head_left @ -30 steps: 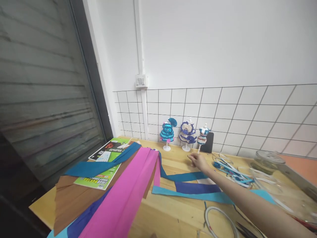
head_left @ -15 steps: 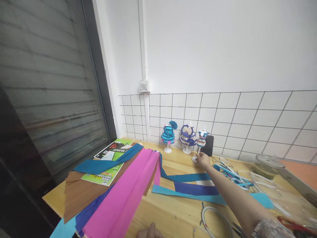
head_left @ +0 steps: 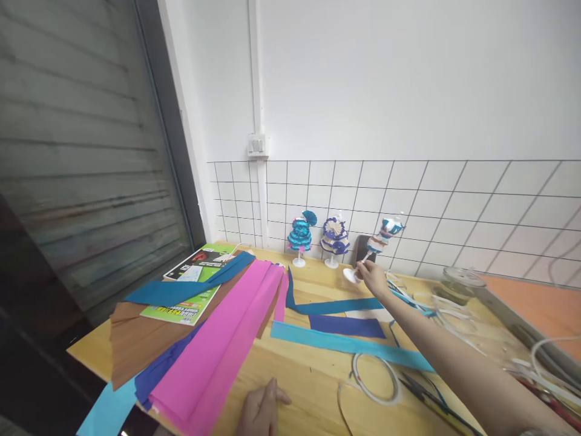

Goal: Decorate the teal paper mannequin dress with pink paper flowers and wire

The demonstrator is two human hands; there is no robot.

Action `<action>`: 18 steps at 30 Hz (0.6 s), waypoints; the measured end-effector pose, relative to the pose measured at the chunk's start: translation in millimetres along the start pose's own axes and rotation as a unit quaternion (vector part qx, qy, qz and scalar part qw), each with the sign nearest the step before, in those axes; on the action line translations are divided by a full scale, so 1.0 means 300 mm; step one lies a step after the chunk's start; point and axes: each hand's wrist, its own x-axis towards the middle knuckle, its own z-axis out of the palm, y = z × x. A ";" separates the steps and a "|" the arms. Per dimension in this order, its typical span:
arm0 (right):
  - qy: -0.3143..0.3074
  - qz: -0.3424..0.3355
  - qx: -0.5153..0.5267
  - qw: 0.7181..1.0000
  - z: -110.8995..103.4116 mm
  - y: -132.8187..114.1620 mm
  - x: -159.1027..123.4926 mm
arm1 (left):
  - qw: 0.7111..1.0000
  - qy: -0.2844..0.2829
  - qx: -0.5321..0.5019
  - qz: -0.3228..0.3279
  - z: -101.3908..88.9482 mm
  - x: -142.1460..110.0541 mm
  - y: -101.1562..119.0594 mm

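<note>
My right hand [head_left: 373,277] grips the white stem of a miniature dress form [head_left: 384,235] dressed in white, blue and brown paper. The form tilts to the right, and its round base [head_left: 350,275] is raised off the table. My left hand [head_left: 263,409] rests at the table's front edge with its fingers apart and nothing in them. Close by on the back of the table stand two more miniature dress forms, one in shiny teal ruffles [head_left: 299,235] and one in purple and cream [head_left: 334,236]. A dark phone [head_left: 363,247] leans behind my right hand.
Pink crepe paper [head_left: 222,339], brown paper [head_left: 149,339] and a green magazine [head_left: 181,312] cover the left. Blue strips [head_left: 327,342] lie mid-table. Nearer are a tape roll [head_left: 374,396] and scissors [head_left: 424,396]. A clear bowl [head_left: 460,284] stands right.
My right hand has lifted the small dress form and tipped it to the right. More of my left hand shows at the bottom edge. The view has shifted slightly.
</note>
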 end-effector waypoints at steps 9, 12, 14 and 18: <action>-0.164 -0.054 0.089 0.981 -0.006 -0.135 -0.438 | 0.998 -0.060 0.017 0.025 -0.010 -0.015 0.041; -0.218 -0.065 0.088 0.970 0.003 -0.163 -0.592 | 0.995 -0.079 0.044 0.031 -0.002 -0.008 0.025; -0.241 -0.067 0.069 0.966 0.018 -0.178 -0.666 | 0.993 -0.087 0.066 0.043 0.004 -0.002 0.012; -0.243 -0.106 0.044 0.963 0.059 -0.209 -0.729 | 0.988 -0.110 0.089 0.063 0.012 -0.003 0.000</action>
